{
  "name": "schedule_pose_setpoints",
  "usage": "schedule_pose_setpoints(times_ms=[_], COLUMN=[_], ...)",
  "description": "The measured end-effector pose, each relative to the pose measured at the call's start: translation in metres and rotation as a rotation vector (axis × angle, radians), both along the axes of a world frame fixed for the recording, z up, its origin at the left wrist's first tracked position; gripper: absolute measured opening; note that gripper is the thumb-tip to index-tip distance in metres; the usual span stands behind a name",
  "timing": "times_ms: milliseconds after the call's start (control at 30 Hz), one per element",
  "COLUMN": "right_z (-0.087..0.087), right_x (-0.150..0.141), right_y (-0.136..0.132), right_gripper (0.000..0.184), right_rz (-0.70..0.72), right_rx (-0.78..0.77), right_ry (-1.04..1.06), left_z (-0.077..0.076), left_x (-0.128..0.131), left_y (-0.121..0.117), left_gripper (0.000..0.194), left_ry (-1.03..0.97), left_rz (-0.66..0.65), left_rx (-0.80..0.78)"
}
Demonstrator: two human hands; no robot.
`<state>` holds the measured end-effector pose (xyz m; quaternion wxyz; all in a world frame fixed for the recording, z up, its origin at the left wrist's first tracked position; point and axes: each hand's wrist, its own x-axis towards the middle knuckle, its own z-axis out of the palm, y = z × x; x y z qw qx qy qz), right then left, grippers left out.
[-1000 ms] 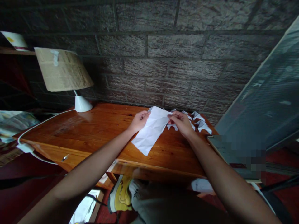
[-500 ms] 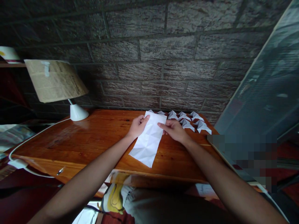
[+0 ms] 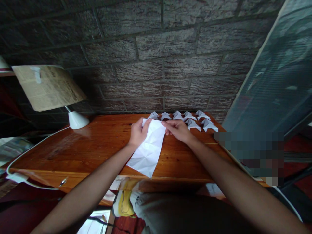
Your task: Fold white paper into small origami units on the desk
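Note:
A creased white sheet of paper (image 3: 148, 148) is held between both hands, slanting down toward the front edge of the wooden table. My left hand (image 3: 139, 132) is closed on its upper left edge, thumb on top. At the upper right corner, my right hand (image 3: 177, 130) pinches the sheet between thumb and fingers. Fold lines cross the paper's surface. Behind my hands, several folded white paper pieces (image 3: 191, 124) stand in two rows near the wall. The fingers under the sheet are partly hidden.
The wooden table (image 3: 97, 143) runs along a dark brick wall (image 3: 180, 70). On its left stands a lamp (image 3: 78, 120) with a paper-covered shade, its white cord (image 3: 31, 145) trailing over the left side. A translucent panel (image 3: 258, 87) leans at the right.
My right hand has moved up to the sheet's top right corner. The paper has shifted slightly left in view, and the camera view has turned a little.

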<state>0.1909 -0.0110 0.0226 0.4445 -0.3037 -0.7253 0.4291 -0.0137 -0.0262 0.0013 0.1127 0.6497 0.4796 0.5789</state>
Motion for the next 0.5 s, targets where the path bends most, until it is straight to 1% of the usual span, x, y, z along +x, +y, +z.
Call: schedule_pose_setpoints(times_ms=[67,167,300,400,500], right_z=[-0.0007,-0.0019,-0.0041,-0.0055,-0.0051], right_x=[-0.0003,-0.0023,-0.0063,-0.0071,-0.0039], right_y=[-0.0006,-0.0016,-0.0024,-0.0021,-0.0002], right_gripper=[0.056,0.056,0.057,0.054,0.052], right_rz=[-0.016,-0.074,-0.147,-0.181,-0.258], right_rx=[0.017,0.059,0.105,0.111,0.13], right_ry=[-0.008,-0.014,0.004,0.024,0.065], left_z=[0.0009,0.0023,0.0036,0.0034,0.0017], left_x=[0.0003,0.002,0.0024,-0.0008,-0.0043], left_y=[-0.0012,-0.0013,0.001,0.0034,0.0058], left_gripper=[0.043,0.046,0.049,0.049,0.046], left_ry=[0.025,-0.006,-0.058,-0.055,-0.041], left_rz=[0.026,0.021,-0.033,-0.061,-0.116], left_rx=[0.024,0.035,0.026,0.024,-0.015])
